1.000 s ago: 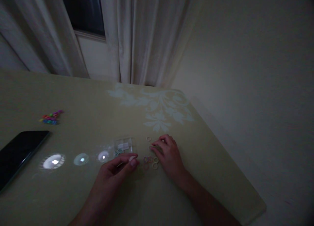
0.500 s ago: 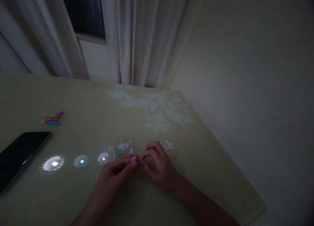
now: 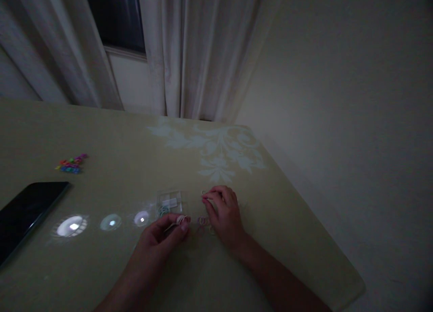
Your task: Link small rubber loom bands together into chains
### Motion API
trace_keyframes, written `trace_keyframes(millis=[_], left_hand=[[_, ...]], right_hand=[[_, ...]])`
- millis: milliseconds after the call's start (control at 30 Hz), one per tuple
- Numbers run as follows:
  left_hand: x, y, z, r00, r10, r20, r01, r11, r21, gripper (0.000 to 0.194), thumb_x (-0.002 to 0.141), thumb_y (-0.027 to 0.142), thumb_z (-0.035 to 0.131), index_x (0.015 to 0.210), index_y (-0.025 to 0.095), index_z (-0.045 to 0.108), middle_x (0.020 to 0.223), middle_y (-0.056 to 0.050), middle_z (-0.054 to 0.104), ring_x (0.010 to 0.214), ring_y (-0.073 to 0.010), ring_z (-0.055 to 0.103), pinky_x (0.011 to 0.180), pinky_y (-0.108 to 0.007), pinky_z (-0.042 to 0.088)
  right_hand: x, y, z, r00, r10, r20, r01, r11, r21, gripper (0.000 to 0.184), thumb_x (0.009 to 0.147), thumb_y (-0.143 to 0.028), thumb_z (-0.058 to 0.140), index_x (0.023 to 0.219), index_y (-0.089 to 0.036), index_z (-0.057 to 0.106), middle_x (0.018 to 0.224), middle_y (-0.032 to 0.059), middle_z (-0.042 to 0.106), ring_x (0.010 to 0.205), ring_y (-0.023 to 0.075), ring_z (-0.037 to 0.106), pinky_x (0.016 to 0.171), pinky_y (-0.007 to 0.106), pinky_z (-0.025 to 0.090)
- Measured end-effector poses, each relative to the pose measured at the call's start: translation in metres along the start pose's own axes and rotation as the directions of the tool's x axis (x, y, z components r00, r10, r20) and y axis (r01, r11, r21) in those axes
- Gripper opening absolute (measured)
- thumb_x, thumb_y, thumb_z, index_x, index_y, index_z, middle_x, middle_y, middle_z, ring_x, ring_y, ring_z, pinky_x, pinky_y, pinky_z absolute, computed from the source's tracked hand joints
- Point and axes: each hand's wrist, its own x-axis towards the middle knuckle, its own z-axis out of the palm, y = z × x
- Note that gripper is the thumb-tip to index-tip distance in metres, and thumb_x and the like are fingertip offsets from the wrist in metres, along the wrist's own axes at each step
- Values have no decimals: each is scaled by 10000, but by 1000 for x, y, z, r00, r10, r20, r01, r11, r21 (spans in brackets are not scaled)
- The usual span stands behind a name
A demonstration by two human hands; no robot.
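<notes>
In dim light my left hand (image 3: 158,237) pinches a small pale hook-like tool with little rings on it (image 3: 181,220) between thumb and forefinger. My right hand (image 3: 225,213) rests fingers-down on the table, its fingertips curled over a small pale ring (image 3: 204,193). Between the hands lie several small coloured and pale rubber rings (image 3: 203,221). Just beyond the left fingertips stands a small clear plastic box (image 3: 169,202) with rings and white pieces inside.
The yellow-green table (image 3: 118,136) has a pale leaf print at its far right. A dark phone or tablet (image 3: 25,213) lies at the left edge, a small heap of coloured bands (image 3: 71,164) behind it. Curtains and a wall close the far side.
My right hand left the tool in my left hand and moved back right and away, down onto the rings. It now covers the small white piece seen beside it half a second ago.
</notes>
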Motion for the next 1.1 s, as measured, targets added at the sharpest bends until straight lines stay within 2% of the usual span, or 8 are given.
trace_keyframes(millis=[133, 233, 400, 467, 567, 700, 900, 1100], left_hand=[[-5, 3, 4, 999, -42, 2, 42, 999, 2, 440, 667, 584, 929, 851, 211, 781, 800, -15, 745, 727, -159, 668, 629, -203, 478], [-7, 7, 7, 1000, -28, -6, 28, 999, 29, 460, 663, 607, 921, 866, 209, 812, 803, -35, 766, 746, -176, 695, 644, -213, 510], [-7, 11, 11, 998, -40, -57, 38, 998, -48, 482, 519, 554, 1005, 796, 216, 802, 905, -45, 808, 743, -170, 726, 695, -236, 579], [-6, 11, 11, 997, -49, -58, 46, 998, -51, 481, 518, 554, 1006, 793, 219, 798, 854, -37, 805, 742, -171, 735, 702, -234, 584], [-6, 10, 9, 996, -54, -64, 52, 998, -31, 476, 568, 558, 986, 847, 211, 816, 820, -44, 809, 775, -191, 748, 714, -239, 578], [-2, 6, 2, 999, -38, 2, 38, 999, 3, 481, 692, 588, 910, 940, 184, 829, 912, -89, 826, 850, -257, 765, 721, -294, 579], [3, 3, -5, 988, 77, 137, -88, 994, 70, 355, 776, 538, 864, 949, 228, 857, 1069, -96, 834, 1040, -294, 747, 929, -356, 568], [0, 7, -3, 981, 125, 146, -139, 986, 91, 335, 726, 521, 894, 856, 217, 834, 926, -78, 826, 926, -271, 752, 865, -333, 595]], right_hand=[[6, 12, 6, 974, 128, 189, -66, 950, -304, 190, 989, -215, 727, 1175, -250, 744, 1264, 110, 680, 1122, 303, 607, 922, 457, 456], [6, 14, 7, 956, 174, 236, -83, 932, -352, 123, 992, -243, 735, 1113, -262, 743, 1230, 83, 696, 1115, 294, 602, 914, 447, 439], [2, 17, 9, 947, 192, 256, -86, 924, -373, 19, 1010, -206, 690, 1003, -189, 686, 1172, 112, 694, 1055, 299, 591, 891, 440, 442], [1, 16, 8, 957, 176, 232, -96, 943, -318, 62, 1029, -194, 647, 971, -184, 665, 1127, 113, 686, 1024, 291, 586, 890, 437, 450], [-1, 5, -2, 982, 89, 164, -80, 995, -61, 101, 1068, -194, 562, 994, -193, 631, 1072, 95, 655, 1022, 258, 579, 925, 409, 471], [-7, -21, -17, 993, -34, 109, 7, 973, 232, 87, 1084, -202, 516, 1055, -208, 598, 1062, 79, 626, 1031, 228, 576, 915, 370, 499], [-14, -35, -18, 980, -156, 127, 113, 949, 295, 89, 1080, -230, 545, 1070, -216, 633, 1023, 80, 651, 999, 229, 610, 874, 368, 538], [-17, -32, -14, 972, -233, 43, 208, 925, 317, 59, 1061, -221, 618, 1104, -225, 657, 978, 60, 699, 938, 209, 649, 843, 353, 529]])
